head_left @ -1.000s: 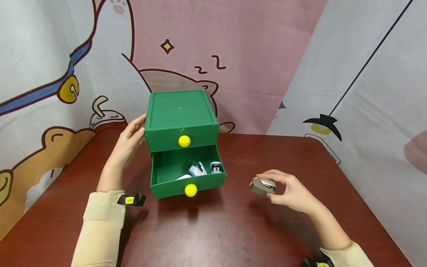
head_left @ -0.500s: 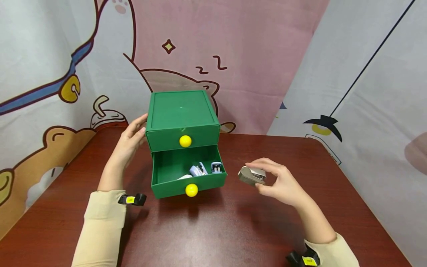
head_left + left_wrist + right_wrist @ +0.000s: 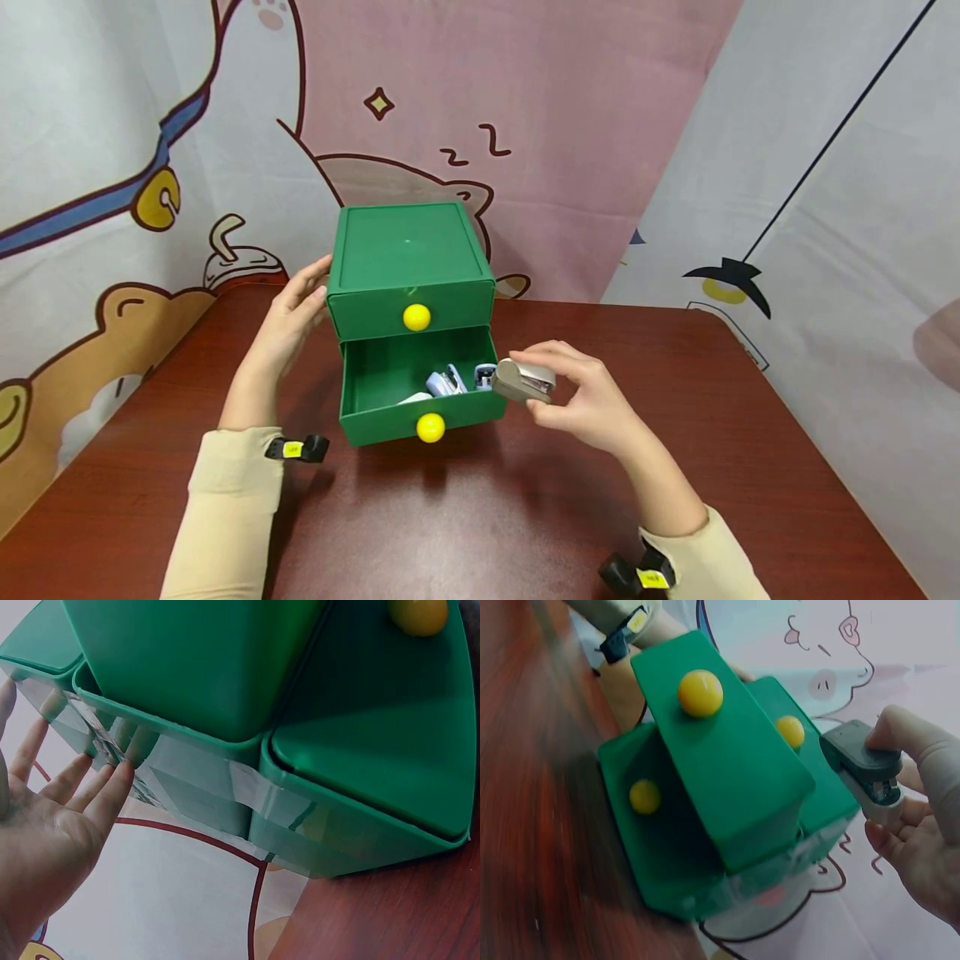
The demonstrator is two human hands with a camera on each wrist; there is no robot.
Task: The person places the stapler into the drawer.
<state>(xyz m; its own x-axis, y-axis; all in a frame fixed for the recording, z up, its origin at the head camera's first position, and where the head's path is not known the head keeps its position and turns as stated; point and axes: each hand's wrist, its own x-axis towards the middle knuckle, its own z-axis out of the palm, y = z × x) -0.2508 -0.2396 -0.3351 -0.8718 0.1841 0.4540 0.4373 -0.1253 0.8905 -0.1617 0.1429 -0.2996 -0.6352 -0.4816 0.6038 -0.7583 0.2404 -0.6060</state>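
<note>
A green drawer unit (image 3: 408, 246) with yellow knobs stands on the table, its middle drawer (image 3: 375, 427) pulled out. Inside that drawer are two small light-blue things (image 3: 441, 384) that look like staplers, and a white thing (image 3: 415, 398) mostly hidden behind the drawer front. My left hand (image 3: 64, 814) touches the unit's left side with extended fingertips, over clear tape. In my right hand (image 3: 581, 396) a small grey stapler (image 3: 862, 754) is pinched between thumb and fingers. In the head view the stapler overlaps the drawer's right front corner.
The reddish-brown table (image 3: 450, 533) spreads around the unit. Behind it hangs a cartoon-printed curtain (image 3: 585, 125). Black wrist cameras (image 3: 303, 450) sit on both cuffs. The upper drawer's yellow knob (image 3: 417, 317) sticks out above the pulled-out drawer.
My right hand has carried the grey stapler leftward and slightly up, from the table's right side to the pulled-out drawer's right edge. The left hand and drawer unit stay in place.
</note>
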